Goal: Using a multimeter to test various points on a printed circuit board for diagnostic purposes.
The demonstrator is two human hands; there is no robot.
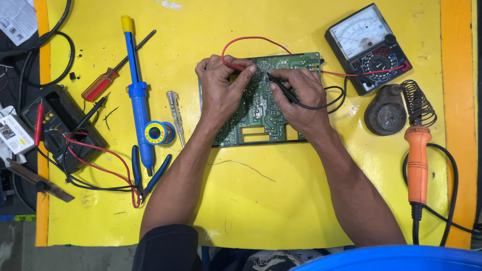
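Blue tub rim (396,258) sat nearest; my left hand (221,93) pinched the red probe (234,65), my right hand (298,98) the black probe (281,88), tips seemingly touching the circuit board (261,118) so the meter (368,47) could read.

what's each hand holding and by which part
Left hand pinches the red probe near its tip; right hand grips the black probe along its shaft, both tips on the circuit board.

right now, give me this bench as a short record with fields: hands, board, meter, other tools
left hand: holds red probe on the board
right hand: holds black probe on the board
board: green, flat on yellow mat, solder side up
meter: analog, upper right, red lead plugged in
right side: soldering iron beside its stand
left side: blue solder sucker, solder reel, red screwdriver, blue pliers, second meter
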